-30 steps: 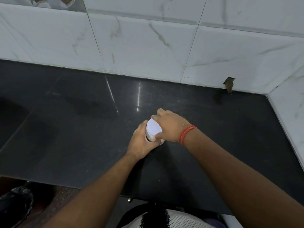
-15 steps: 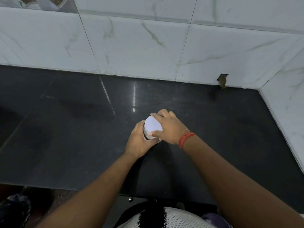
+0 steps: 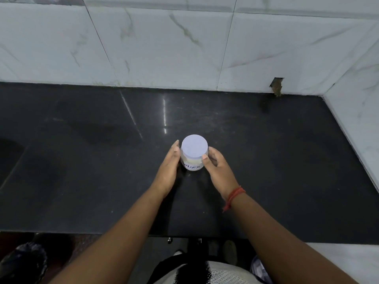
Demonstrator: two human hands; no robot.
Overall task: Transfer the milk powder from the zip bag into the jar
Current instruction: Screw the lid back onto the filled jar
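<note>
Jar (image 3: pixel 192 160) sits upright mid-counter (image 3: pixel 276 160), round, clear-walled, pale powder showing under a flat, smooth white lid (image 3: pixel 194 149) that is seated on top; a white label with dark handwriting faces us, partly hidden. We see the left hand (image 3: pixel 168 171) flat along the jar's left side, fingers straight and together, at or just off the glass; contact we cannot tell. Right hand (image 3: pixel 217 171) cups the right side, fingers loosely curled, thumb tip against the lid rim; whether it actually clamps the jar we cannot tell. Red thread band (image 3: pixel 233 196) on the right wrist. Counter is polished black stone, glossy, with light streaks and faint smudges. Wall (image 3: pixel 164 48) behind is white marble-look tile with grey veins, thin grout lines, and a chipped hole (image 3: pixel 276 87) at its base towards the right. The tiled wall returns along the counter's right side. Jar is well clear of every counter edge: wide bare stone left, right and behind it, and the front edge is well apart from it, under our forearms. Dark bag-like shape (image 3: pixel 22 263) low left, below the counter, blurred.
</note>
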